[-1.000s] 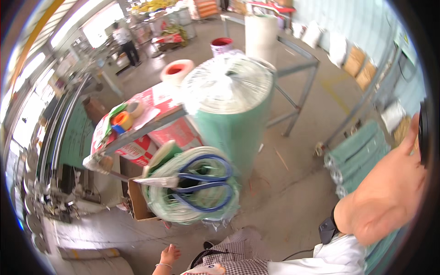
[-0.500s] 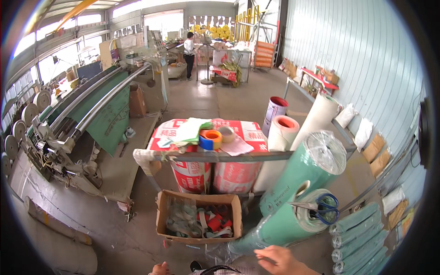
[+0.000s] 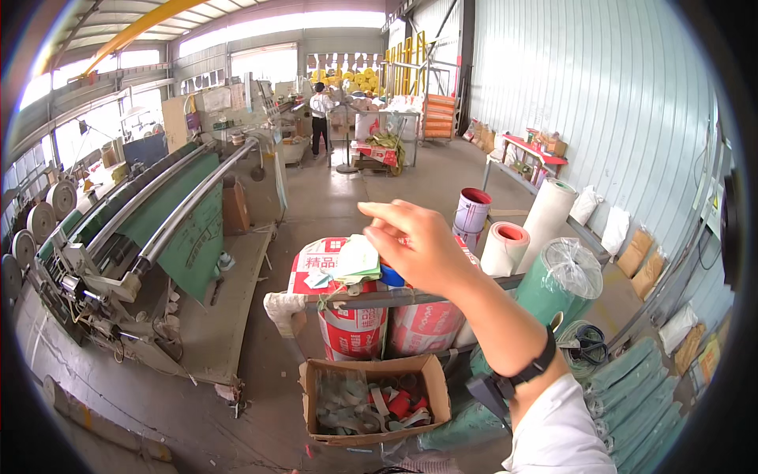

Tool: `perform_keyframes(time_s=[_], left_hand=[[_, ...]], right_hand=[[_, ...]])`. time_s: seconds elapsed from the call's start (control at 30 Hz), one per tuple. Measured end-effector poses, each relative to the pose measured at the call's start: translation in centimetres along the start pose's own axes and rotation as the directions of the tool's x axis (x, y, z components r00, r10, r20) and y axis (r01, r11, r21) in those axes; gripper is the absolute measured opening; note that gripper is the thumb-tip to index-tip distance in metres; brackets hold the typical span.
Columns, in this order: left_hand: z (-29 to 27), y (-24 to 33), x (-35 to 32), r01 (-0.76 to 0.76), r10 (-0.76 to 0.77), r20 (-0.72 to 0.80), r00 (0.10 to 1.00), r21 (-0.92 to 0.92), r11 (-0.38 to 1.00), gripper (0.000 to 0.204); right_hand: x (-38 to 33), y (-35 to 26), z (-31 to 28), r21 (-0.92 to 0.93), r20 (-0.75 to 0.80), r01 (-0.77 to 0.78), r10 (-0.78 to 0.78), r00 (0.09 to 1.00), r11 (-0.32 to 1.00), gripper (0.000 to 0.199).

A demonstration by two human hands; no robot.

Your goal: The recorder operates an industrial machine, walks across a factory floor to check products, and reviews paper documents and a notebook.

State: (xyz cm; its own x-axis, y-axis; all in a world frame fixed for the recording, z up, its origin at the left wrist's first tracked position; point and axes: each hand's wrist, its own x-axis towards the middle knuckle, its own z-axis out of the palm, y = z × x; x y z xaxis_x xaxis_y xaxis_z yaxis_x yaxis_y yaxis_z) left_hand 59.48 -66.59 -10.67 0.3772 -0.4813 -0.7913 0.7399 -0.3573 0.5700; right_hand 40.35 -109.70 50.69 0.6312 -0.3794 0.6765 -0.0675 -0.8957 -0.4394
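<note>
My right hand [image 3: 412, 246] reaches over the metal-framed cart [image 3: 355, 300], fingers apart with nothing visible in them. Just left of its fingers lies a stack of pale paper slips [image 3: 357, 259], on top of a red-and-white wrapped bundle [image 3: 316, 265]. Part of a blue tape roll [image 3: 391, 276] shows beneath the hand; the other tape rolls are hidden behind it. Blue-handled scissors [image 3: 591, 344] rest on a green roll's end, right of my forearm. My left hand is out of sight.
Below the cart, a cardboard box [image 3: 309, 407] holds scraps. Wrapped green rolls [image 3: 545, 280] and white rolls [image 3: 550, 207] stand at the right. A large machine with green sheeting [image 3: 189, 237] fills the left. A person [image 3: 320, 118] stands far back.
My right hand has risen from the lower edge to above the cart top, near the paper slips. My left hand has dropped out of view. The view has shifted slightly.
</note>
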Motion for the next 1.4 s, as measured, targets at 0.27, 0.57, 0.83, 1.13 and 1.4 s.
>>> perform_keyframes(time_s=[0.27, 0.57, 0.83, 1.13, 1.4], left_hand=[[-4.5, -8.2, -5.7, -0.076, 0.077, -0.306, 0.949, 0.015, 0.997, 0.027], [-7.9, -21.8, -0.2, -0.166, 0.465, -0.350, 0.813, 0.625, 0.763, 0.021], [3.4, -3.7, -7.7, -0.037, 0.057, -0.326, 0.944, 0.067, 0.997, 0.048], [5.9, -0.1, -14.5, -0.103, 0.011, -0.281, 0.960, -0.314, 0.944, 0.056], [0.7, -6.2, -7.9, 0.020, -0.031, -0.334, 0.942, -0.037, 0.999, 0.040]], right_hand=[[5.5, 6.1, 5.2, -0.413, 0.110, -0.130, 0.191, 0.975, 0.901, 0.065], [-5.4, 6.5, 14.2, -0.017, 0.344, 0.013, -0.006, 0.939, 1.000, 0.039], [-22.7, 6.2, 18.6, 0.185, 0.712, -0.085, -0.074, 0.698, 0.979, 0.060], [-27.7, 5.8, 17.4, 0.037, 0.775, -0.255, 0.133, 0.617, 0.966, 0.053], [-30.0, 4.4, 18.9, 0.080, 0.790, -0.214, 0.069, 0.609, 0.974, 0.053]])
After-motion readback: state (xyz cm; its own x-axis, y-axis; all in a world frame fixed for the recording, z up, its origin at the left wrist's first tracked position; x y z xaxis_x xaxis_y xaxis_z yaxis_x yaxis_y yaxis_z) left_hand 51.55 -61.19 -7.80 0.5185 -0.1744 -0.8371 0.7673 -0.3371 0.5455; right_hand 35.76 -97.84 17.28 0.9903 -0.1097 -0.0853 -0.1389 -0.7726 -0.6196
